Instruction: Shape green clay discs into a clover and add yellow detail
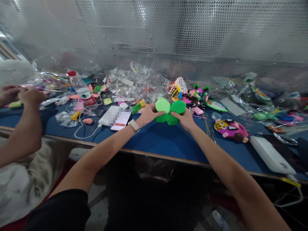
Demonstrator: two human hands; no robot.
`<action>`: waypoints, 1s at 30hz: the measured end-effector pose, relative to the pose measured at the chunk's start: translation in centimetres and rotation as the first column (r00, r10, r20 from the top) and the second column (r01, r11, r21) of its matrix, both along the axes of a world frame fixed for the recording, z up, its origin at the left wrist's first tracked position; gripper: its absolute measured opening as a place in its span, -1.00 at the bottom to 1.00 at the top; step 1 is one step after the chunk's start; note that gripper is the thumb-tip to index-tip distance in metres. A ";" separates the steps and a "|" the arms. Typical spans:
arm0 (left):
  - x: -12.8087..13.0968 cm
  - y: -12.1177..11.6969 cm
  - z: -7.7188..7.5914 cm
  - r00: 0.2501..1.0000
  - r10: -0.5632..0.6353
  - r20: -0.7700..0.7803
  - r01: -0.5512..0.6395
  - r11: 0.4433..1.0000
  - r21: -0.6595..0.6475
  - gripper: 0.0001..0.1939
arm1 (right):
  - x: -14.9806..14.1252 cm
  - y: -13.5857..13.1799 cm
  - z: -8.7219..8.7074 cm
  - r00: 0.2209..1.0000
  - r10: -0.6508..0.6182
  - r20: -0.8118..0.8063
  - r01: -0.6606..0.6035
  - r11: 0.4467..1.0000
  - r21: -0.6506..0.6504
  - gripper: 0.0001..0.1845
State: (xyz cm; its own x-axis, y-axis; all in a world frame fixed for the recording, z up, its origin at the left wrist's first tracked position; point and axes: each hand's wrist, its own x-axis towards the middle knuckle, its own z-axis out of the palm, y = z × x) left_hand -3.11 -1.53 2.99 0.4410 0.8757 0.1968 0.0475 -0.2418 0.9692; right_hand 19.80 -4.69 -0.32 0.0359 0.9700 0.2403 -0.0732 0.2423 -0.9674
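Both my hands hold a green clover-shaped soft piece [169, 110] just above the blue table [158, 141]. My left hand [148, 114], with a pale watch on the wrist, grips its left lobe with curled fingers. On the right lobe, my right hand [185, 119] pinches the piece from the side. The lobes are light green on the left and darker green on the right and below.
A phone [115, 117] on a white cable lies left of my hands. A pink tiger-face figure [230, 128] and a white power bank [270, 154] lie right. Clear plastic bags, colourful clay pieces and a bottle [81, 88] crowd the back. Another person's hands [21, 94] work at far left.
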 end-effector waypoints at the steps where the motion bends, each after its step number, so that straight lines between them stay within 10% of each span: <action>1: 0.0 0.0 -0.3 1.000 0.001 0.001 -0.001 1.000 0.010 -0.45 | 0.0 -0.1 -0.1 1.000 -0.004 -0.003 0.004 1.000 -0.001 -0.28; 30: 0.0 1.5 -2.9 0.997 0.065 -0.029 -0.055 0.965 0.256 -0.46 | -1.0 -0.5 -1.0 0.999 -0.040 -0.006 0.041 0.995 0.091 -0.43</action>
State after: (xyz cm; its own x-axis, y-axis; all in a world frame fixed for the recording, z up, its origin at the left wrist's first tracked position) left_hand -3.11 0.01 0.10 0.4004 0.8238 0.4013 0.1038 -0.4760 0.8733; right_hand 18.80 -5.22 -1.36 0.0757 0.9419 0.3272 -0.0654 0.3322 -0.9410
